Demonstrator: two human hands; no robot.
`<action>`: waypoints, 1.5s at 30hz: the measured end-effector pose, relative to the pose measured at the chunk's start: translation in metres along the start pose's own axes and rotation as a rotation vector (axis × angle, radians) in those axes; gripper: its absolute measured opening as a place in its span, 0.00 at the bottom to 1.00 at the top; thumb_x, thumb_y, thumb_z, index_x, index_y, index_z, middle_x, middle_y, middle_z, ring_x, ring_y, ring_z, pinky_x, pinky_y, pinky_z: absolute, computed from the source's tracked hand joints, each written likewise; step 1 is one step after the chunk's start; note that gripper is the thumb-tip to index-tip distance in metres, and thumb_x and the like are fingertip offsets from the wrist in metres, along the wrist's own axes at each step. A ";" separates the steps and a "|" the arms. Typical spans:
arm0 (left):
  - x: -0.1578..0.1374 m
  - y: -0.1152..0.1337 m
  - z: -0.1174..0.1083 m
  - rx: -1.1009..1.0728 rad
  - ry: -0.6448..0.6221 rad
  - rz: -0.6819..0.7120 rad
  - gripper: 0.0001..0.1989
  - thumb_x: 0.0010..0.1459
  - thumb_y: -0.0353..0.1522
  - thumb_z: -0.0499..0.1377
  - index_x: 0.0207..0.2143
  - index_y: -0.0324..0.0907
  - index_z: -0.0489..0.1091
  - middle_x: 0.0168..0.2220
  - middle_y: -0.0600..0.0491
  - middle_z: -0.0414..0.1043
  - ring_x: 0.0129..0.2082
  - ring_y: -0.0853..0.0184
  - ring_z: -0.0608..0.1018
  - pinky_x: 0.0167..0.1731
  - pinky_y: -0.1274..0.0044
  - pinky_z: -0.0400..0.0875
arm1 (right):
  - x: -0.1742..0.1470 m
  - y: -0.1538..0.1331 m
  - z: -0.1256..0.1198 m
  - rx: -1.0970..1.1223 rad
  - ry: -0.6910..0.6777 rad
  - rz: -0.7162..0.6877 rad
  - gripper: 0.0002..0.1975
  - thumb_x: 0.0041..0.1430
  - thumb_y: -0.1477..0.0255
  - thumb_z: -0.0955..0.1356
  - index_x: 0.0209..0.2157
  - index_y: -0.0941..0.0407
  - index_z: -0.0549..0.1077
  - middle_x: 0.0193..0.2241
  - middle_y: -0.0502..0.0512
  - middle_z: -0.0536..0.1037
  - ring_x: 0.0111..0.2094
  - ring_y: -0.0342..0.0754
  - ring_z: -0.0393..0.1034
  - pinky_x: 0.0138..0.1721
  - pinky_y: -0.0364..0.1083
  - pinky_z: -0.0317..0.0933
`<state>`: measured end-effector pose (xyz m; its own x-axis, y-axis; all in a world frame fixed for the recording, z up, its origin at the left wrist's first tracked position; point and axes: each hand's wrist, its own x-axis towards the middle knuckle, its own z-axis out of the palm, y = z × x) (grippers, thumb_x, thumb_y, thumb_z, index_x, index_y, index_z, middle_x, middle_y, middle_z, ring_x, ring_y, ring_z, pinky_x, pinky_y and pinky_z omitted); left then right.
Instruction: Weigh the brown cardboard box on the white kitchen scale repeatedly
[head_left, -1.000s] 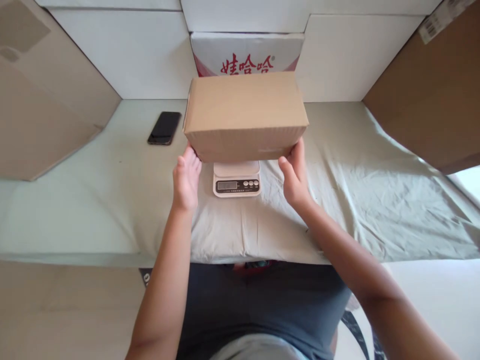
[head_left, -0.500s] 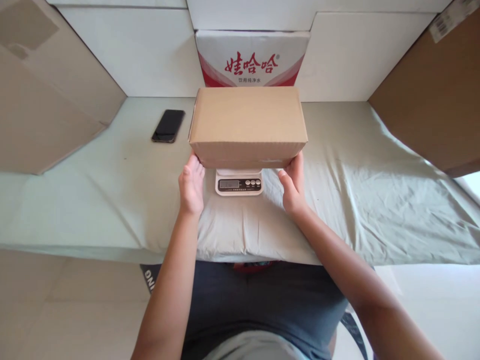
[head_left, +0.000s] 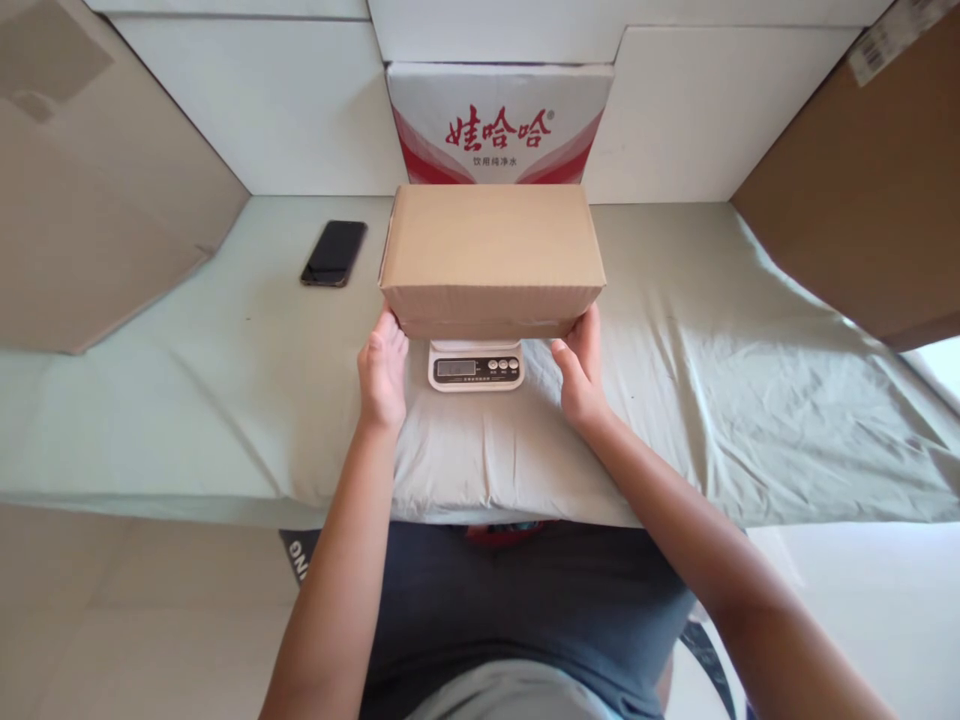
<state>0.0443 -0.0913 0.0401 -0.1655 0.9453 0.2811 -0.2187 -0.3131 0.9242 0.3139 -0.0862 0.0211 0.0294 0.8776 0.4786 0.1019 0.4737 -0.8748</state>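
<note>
While the left hand [head_left: 383,372] and right hand [head_left: 582,374] clasp the brown box [head_left: 492,255] by its lower ends — both partly hidden — it is over the white scale [head_left: 475,384]; whether box and scale touch is unclear, the display [head_left: 456,369] unreadable.

Counting two hands [head_left: 382,372] here, one scale [head_left: 475,384], three buttons [head_left: 503,365]! Spotting one phone [head_left: 334,253] too, and, yes, three brown boxes [head_left: 495,235], plus one printed carton [head_left: 499,118].

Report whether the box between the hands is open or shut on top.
Shut: the box shows a flat, unbroken top panel, no raised flaps.
</note>
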 end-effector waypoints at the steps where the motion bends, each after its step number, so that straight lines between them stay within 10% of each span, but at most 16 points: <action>1: 0.000 0.000 0.000 0.000 0.001 -0.005 0.49 0.60 0.73 0.61 0.66 0.49 0.83 0.80 0.40 0.69 0.87 0.39 0.57 0.84 0.51 0.55 | 0.000 0.001 0.000 0.003 0.003 -0.003 0.47 0.68 0.38 0.68 0.80 0.41 0.56 0.79 0.61 0.67 0.79 0.68 0.64 0.83 0.71 0.59; 27: 0.001 -0.008 -0.002 0.037 0.042 -0.034 0.52 0.58 0.75 0.61 0.68 0.50 0.82 0.81 0.41 0.68 0.87 0.42 0.56 0.86 0.53 0.48 | 0.000 0.006 0.001 -0.012 -0.014 0.030 0.48 0.68 0.36 0.67 0.80 0.39 0.54 0.82 0.60 0.64 0.82 0.68 0.59 0.85 0.73 0.56; 32: 0.001 -0.009 -0.001 0.040 0.070 0.044 0.49 0.63 0.73 0.58 0.72 0.52 0.78 0.83 0.46 0.64 0.88 0.45 0.56 0.87 0.56 0.48 | -0.011 -0.013 -0.003 -0.273 0.083 -0.200 0.43 0.67 0.45 0.74 0.79 0.32 0.60 0.81 0.53 0.62 0.87 0.71 0.47 0.88 0.78 0.40; 36: 0.002 -0.010 -0.002 0.053 0.106 0.079 0.48 0.66 0.72 0.56 0.74 0.54 0.76 0.84 0.50 0.63 0.88 0.49 0.54 0.87 0.59 0.51 | -0.028 -0.017 0.001 -0.501 -0.107 -0.364 0.27 0.64 0.58 0.75 0.64 0.31 0.81 0.56 0.59 0.81 0.61 0.73 0.77 0.69 0.82 0.66; 41: 0.000 -0.011 -0.001 0.077 0.107 0.108 0.42 0.68 0.64 0.63 0.72 0.49 0.79 0.80 0.46 0.70 0.86 0.47 0.62 0.85 0.61 0.57 | -0.028 -0.021 0.013 -0.657 -0.119 -0.562 0.17 0.67 0.72 0.72 0.54 0.42 0.84 0.39 0.57 0.82 0.39 0.59 0.74 0.41 0.61 0.66; 45: -0.001 -0.015 -0.003 0.105 0.095 0.119 0.42 0.69 0.63 0.64 0.73 0.49 0.78 0.79 0.45 0.72 0.85 0.46 0.63 0.84 0.59 0.58 | -0.016 -0.026 0.014 -0.628 -0.005 -0.625 0.10 0.70 0.78 0.70 0.45 0.48 0.81 0.34 0.55 0.79 0.37 0.55 0.71 0.37 0.55 0.60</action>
<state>0.0447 -0.0875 0.0256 -0.2751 0.8878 0.3690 -0.0913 -0.4062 0.9092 0.2970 -0.1116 0.0350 -0.2188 0.4732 0.8533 0.6248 0.7397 -0.2500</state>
